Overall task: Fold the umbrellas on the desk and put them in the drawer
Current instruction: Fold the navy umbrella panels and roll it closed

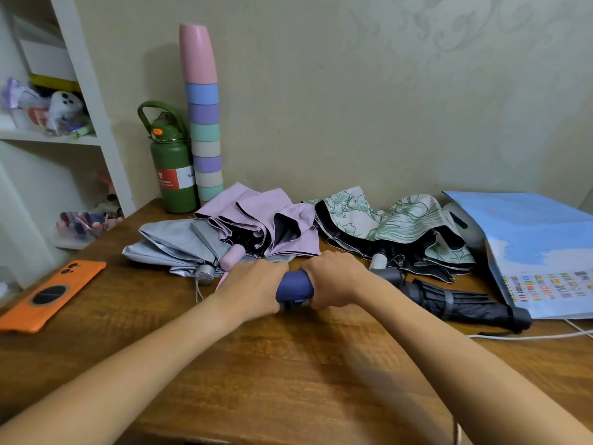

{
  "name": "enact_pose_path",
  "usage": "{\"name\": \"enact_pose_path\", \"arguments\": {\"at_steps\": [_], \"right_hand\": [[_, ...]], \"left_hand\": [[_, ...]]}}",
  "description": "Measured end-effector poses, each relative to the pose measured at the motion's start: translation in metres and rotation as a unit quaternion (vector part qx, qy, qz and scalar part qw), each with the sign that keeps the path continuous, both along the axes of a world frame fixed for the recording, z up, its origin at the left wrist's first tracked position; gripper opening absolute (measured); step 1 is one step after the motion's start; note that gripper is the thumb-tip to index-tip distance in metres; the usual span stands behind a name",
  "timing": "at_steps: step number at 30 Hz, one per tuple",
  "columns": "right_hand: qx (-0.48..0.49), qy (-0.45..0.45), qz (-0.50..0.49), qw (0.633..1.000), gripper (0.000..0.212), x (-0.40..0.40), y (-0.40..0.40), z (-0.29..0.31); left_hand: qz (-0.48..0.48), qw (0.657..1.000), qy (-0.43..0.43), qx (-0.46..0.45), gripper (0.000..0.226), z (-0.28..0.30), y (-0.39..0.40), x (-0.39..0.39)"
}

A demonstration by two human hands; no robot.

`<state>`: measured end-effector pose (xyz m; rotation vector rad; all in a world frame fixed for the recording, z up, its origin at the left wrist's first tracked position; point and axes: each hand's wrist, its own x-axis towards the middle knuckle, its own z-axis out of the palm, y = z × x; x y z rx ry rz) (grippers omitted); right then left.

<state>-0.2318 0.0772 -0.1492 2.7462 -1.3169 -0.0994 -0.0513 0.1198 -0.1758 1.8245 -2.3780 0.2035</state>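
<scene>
A dark blue umbrella (294,285) lies across the middle of the wooden desk (288,374). My left hand (253,284) and my right hand (333,279) both grip it, one at each side, and cover most of it. Behind them lie three loosely collapsed umbrellas: a grey one (173,244) at the left, a pink one (266,220) with a pink handle, and a white one with green flowers (394,226). A black umbrella (462,300), rolled and strapped, lies at the right. No drawer is in view.
An orange phone (53,295) lies near the desk's left edge. A green bottle (173,162) and a tall stack of pastel cups (203,123) stand against the wall. A blue map sheet (539,252) and a white cable (529,336) lie at the right. White shelves (64,139) stand at the left.
</scene>
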Motion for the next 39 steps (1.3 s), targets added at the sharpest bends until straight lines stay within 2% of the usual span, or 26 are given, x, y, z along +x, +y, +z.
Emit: {"name": "enact_pose_path", "arguments": {"at_steps": [2, 5, 7, 9, 10, 12, 14, 15, 17, 19, 22, 24, 26, 29, 32, 34, 37, 39], "right_hand": [[0.055, -0.001, -0.015, 0.998, 0.041, -0.002, 0.0, 0.006], [0.047, 0.014, 0.002, 0.999, 0.041, 0.0, 0.0, 0.007], [-0.024, 0.001, 0.018, 1.0, 0.049, 0.002, 0.001, 0.001], [-0.154, -0.019, 0.051, 0.987, 0.06, 0.004, -0.003, -0.012], [-0.207, -0.01, 0.057, 0.977, 0.061, 0.005, -0.004, -0.018], [-0.272, -0.023, 0.056, 0.96, 0.051, 0.006, -0.006, -0.023], [-0.293, -0.046, 0.07, 0.952, 0.039, 0.005, -0.008, -0.023], [-0.286, -0.048, 0.079, 0.954, 0.035, 0.004, -0.008, -0.021], [-0.247, -0.044, 0.092, 0.964, 0.032, 0.003, -0.006, -0.019], [-0.19, -0.039, 0.083, 0.977, 0.022, 0.002, -0.002, -0.016], [-0.109, -0.008, 0.042, 0.993, 0.015, 0.0, 0.005, -0.008], [-0.086, -0.006, 0.032, 0.996, 0.015, -0.001, 0.005, -0.005], [-0.095, -0.003, 0.044, 0.995, 0.017, -0.001, 0.005, -0.005], [-0.125, -0.033, 0.074, 0.989, 0.024, -0.003, -0.002, -0.012], [-0.214, -0.048, 0.1, 0.971, 0.032, -0.008, -0.012, -0.021], [-0.238, -0.044, 0.091, 0.966, 0.037, -0.01, -0.015, -0.022], [-0.205, -0.049, 0.088, 0.974, 0.024, -0.008, -0.015, -0.024], [-0.175, -0.031, 0.089, 0.98, 0.021, -0.008, -0.013, -0.02]], "left_hand": [[0.006, 0.998, -0.029, -0.061, 0.036, -0.005, 0.004, -0.004], [0.02, 0.999, -0.011, -0.045, 0.028, -0.005, 0.009, -0.006], [0.045, 0.998, 0.039, 0.003, 0.021, -0.001, 0.009, -0.005], [0.071, 0.987, 0.13, 0.061, 0.022, 0.0, 0.006, -0.003], [0.076, 0.976, 0.181, 0.093, 0.025, -0.001, 0.004, -0.001], [0.062, 0.941, 0.281, 0.176, 0.03, 0.0, 0.001, 0.004], [0.022, 0.888, 0.365, 0.28, 0.034, 0.008, 0.0, 0.01], [0.004, 0.873, 0.373, 0.314, 0.036, 0.011, 0.0, 0.013], [-0.013, 0.883, 0.34, 0.324, 0.038, 0.014, 0.0, 0.016], [-0.011, 0.921, 0.275, 0.275, 0.035, 0.011, 0.0, 0.015], [0.044, 0.993, 0.072, 0.088, 0.027, 0.004, 0.011, 0.005], [0.066, 0.998, 0.007, -0.015, 0.031, -0.004, 0.017, -0.002], [0.071, 0.997, 0.036, -0.011, 0.031, -0.01, 0.016, -0.003], [0.064, 0.989, 0.114, 0.071, 0.024, -0.008, 0.011, 0.007], [0.035, 0.969, 0.208, 0.131, 0.023, -0.009, 0.005, 0.016], [0.02, 0.956, 0.241, 0.166, 0.026, -0.01, 0.001, 0.023], [0.002, 0.958, 0.224, 0.177, 0.029, -0.009, -0.002, 0.028], [0.006, 0.979, 0.166, 0.12, 0.027, -0.012, 0.001, 0.026]]}}
